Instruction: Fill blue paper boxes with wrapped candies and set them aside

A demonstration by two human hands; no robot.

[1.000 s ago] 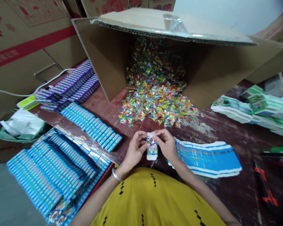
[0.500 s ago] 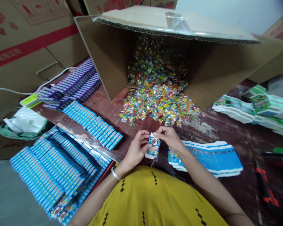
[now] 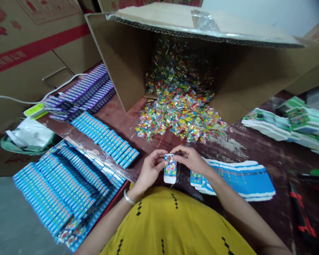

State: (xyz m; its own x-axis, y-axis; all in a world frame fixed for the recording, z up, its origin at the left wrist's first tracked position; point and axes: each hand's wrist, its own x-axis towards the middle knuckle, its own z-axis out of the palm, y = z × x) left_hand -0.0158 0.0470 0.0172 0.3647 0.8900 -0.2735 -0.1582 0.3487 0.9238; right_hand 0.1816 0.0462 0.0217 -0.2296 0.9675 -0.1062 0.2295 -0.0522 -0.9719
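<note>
Between my two hands is a small blue printed carton [image 3: 170, 170], upright, with a white flap hanging out at its lower end. My left hand [image 3: 151, 168] grips its left edge near the top, thumb on the printed face. My right hand [image 3: 190, 159] pinches the upper right corner. A fanned stack of flat blue cartons [image 3: 236, 179] lies under and beside my right forearm. Beyond my hands, a heap of small clear-wrapped colourful candies [image 3: 179, 117] spills from a large cardboard box [image 3: 131, 67] lying on its side.
Rows of filled-out blue cartons [image 3: 106, 140] stand left on the dark red table [image 3: 127, 131]; more blue cartons [image 3: 53, 191] are packed nearer me. Purple cartons [image 3: 82, 92] sit behind. At right are green cartons [image 3: 295, 120] and a red-and-black cutter [image 3: 301, 212].
The carton has turned from a slight tilt to nearly straight, its printed face and lower flap showing more fully. Both hands have shifted slightly and still hold it.
</note>
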